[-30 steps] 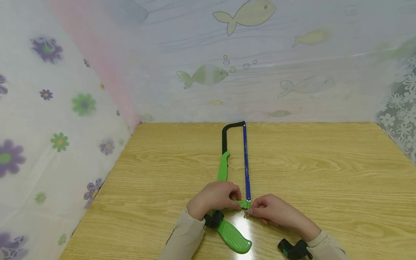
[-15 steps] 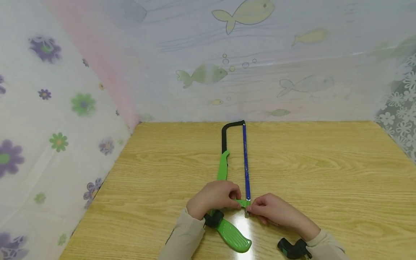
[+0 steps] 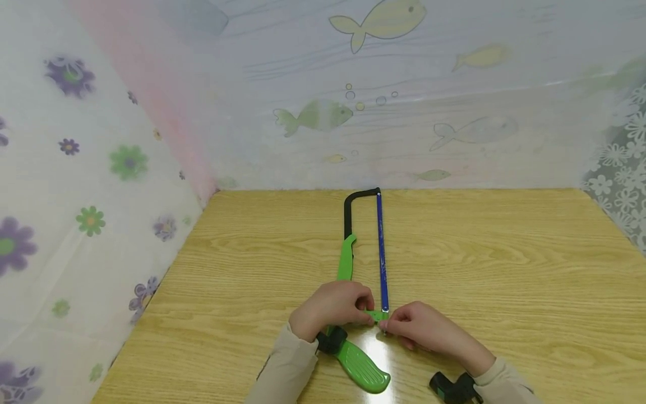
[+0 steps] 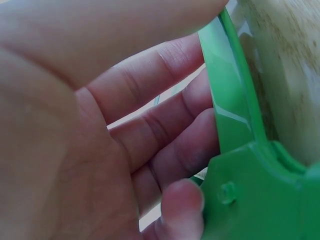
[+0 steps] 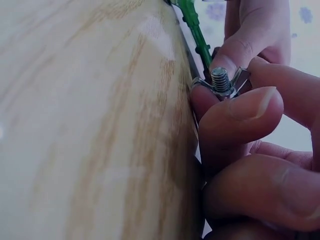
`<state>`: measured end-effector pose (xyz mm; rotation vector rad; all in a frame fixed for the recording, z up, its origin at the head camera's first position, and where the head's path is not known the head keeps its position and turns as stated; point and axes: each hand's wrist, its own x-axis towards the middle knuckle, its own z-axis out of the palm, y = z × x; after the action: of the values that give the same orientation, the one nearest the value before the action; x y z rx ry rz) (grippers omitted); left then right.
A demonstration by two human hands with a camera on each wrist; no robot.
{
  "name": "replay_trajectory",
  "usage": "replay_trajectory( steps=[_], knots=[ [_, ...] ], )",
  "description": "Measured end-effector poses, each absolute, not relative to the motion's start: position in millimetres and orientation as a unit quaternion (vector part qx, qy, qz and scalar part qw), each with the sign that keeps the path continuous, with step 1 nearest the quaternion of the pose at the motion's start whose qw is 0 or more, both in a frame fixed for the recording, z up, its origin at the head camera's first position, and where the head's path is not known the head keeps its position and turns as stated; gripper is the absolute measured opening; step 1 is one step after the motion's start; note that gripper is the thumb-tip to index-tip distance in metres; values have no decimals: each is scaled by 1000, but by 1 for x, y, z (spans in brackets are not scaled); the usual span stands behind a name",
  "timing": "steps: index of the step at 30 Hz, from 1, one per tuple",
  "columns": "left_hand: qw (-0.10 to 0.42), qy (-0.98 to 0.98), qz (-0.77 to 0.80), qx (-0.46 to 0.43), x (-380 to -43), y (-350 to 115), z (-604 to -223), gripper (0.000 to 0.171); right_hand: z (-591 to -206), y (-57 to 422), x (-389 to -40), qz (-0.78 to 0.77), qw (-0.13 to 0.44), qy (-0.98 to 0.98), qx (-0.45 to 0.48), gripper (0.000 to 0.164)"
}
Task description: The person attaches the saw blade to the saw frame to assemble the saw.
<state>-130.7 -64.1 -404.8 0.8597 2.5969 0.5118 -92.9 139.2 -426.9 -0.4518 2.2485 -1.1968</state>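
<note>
A hacksaw [image 3: 345, 261] lies on the wooden table, its black bow at the far end and its ribbed green handle [image 3: 363, 367] nearest me. The blue blade [image 3: 382, 252] runs along its right side to a green end arm [image 3: 374, 316]. My left hand [image 3: 333, 303] holds the saw by that arm, with fingertips along the green frame [image 4: 232, 95] in the left wrist view. A metal wing nut [image 5: 241, 77] sits on a threaded bolt [image 5: 220, 79] at the blade's near end. The thumb and fingers of my right hand [image 3: 429, 331] pinch it, covering part of it.
Black wrist-worn devices show at the left wrist [image 3: 331, 340] and the right wrist [image 3: 456, 387]. Behind the wood-grain table [image 3: 494, 252] hangs a fish-printed curtain [image 3: 313, 67], and a flowered one [image 3: 126, 241] stands at the left.
My right fingertips have shifted slightly around the wing nut, and its wings show at a different angle. The left hand and the hacksaw stay in place.
</note>
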Motion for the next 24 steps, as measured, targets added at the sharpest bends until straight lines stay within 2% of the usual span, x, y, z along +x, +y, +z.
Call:
replay_trajectory(
  steps=[24],
  knots=[
    [178, 919, 183, 301, -132, -64, -407, 15, -424, 141, -91, -465, 279, 821, -179, 37]
  ],
)
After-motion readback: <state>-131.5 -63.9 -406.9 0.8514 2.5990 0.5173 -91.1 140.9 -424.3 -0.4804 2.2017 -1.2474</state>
